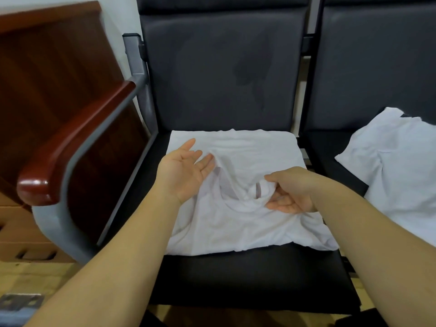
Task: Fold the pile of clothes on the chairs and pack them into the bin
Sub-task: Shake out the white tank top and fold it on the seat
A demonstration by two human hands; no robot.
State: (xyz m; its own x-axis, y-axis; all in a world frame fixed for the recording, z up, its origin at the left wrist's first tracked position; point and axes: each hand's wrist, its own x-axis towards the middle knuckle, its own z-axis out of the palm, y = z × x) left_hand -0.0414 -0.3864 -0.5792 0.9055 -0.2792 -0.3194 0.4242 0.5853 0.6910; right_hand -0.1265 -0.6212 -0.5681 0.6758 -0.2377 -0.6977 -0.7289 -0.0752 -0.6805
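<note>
While the white shirt (pixel 236 227) lies spread on the seat of the dark chair (pixel 247 277), fairly flat at the back and rumpled in the middle, both hands work at its centre. The right hand (pixel 291 193) is turned palm up, thumb and curled fingers pinching a gathered bunch of cloth. The left hand (pixel 186 172) is palm up too, fingers straight and spread, their tips touching a raised ridge of fabric that runs toward the pinch. The step in hand looks like a fold across the shirt, and it would go best if the bunch were let out first — a fold taken over a knot of cloth sets the creases in. A sound way is to slide the flat left hand along the ridge and press it down while the right hand draws its pinch toward the near edge until the cloth lies taut. Then take a fresh hold at a hem or corner rather than mid-panel. The near hem sits uneven, skewed to the right, so squaring it matters. A second white garment (pixel 398 166) lies on the neighbouring chair (pixel 330 147), apart from this one. No bin shows in view, so packing seems some way off.
</note>
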